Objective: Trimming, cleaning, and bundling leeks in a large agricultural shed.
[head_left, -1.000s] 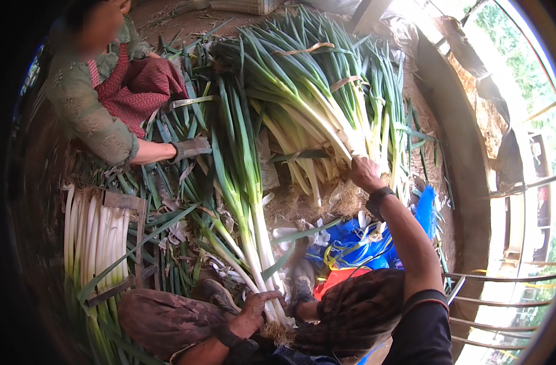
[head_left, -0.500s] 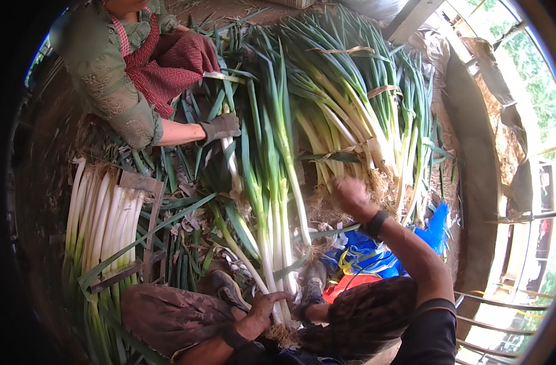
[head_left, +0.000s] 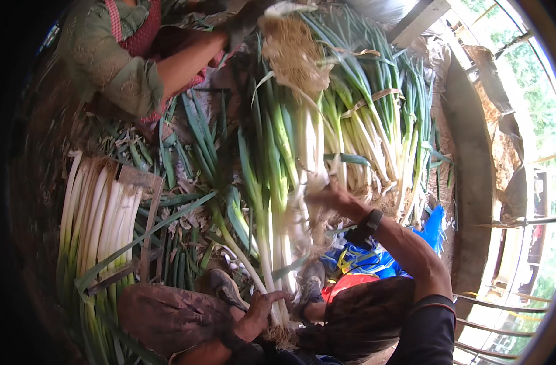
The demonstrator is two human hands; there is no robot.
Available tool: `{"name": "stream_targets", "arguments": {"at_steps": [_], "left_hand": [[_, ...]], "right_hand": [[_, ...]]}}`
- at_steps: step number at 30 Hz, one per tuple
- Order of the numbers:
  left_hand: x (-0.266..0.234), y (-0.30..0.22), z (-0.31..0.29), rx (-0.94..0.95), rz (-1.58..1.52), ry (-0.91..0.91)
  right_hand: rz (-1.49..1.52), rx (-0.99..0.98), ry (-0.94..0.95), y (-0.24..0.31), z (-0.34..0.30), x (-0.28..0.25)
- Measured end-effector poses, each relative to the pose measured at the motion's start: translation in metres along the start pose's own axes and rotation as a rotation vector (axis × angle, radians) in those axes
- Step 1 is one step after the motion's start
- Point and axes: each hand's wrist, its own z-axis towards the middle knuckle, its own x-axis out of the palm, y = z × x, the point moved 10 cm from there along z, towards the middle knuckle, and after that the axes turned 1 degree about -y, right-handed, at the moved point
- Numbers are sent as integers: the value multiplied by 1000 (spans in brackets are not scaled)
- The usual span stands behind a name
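Observation:
My left hand (head_left: 259, 317) is closed round the white lower stems of several long green onions (head_left: 264, 246), just above their roots, between my feet. My right hand (head_left: 332, 199) reaches forward to the white stems (head_left: 311, 149) of other green onions on the pile. Motion blurs its fingers, so whether they grip a stem cannot be told. The blurred stems beside it overlap the bunch from my left hand. Beyond, a brown root clump (head_left: 297, 56) with a white stem is near a co-worker's dark-gloved hand (head_left: 244, 24).
A large green onion pile (head_left: 375, 121) lies at far right. At left, a wooden frame (head_left: 149, 225) stands beside stacked green onions (head_left: 101, 225). Trimmed leaves litter the ground. Blue sheeting (head_left: 433, 228) and something red (head_left: 349, 285) lie by my right knee. The co-worker (head_left: 117, 67) sits at upper left.
The co-worker's arm has swung up and right, and a root clump now shows over the pile. My right hand has shifted slightly left and nearer. My left hand keeps its hold.

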Motion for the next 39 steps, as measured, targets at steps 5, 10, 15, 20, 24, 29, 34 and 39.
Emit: {"name": "stream_targets", "arguments": {"at_steps": [5, 10, 15, 20, 24, 29, 34, 39], "left_hand": [[6, -12, -3, 59, 48, -7], [-25, -8, 7, 88, 67, 37], [-22, -7, 12, 93, 119, 11], [-22, -11, 13, 101, 99, 69], [-17, -16, 9, 142, 107, 79], [-37, -17, 15, 175, 127, 67], [-7, 2, 35, 139, 43, 102], [-19, -32, -10, 283, 187, -89]], "right_hand": [[97, 163, 86, 3, -58, 9], [-200, 98, 195, 2, -69, -1], [192, 511, -66, -66, -88, -51], [141, 431, -315, -61, -113, -109], [-773, 444, -465, -26, -130, -162], [-1031, 421, -319, -18, -55, -108], [-1054, -58, 76, -128, 13, -13], [237, 575, -579, -167, 16, 32]]}}
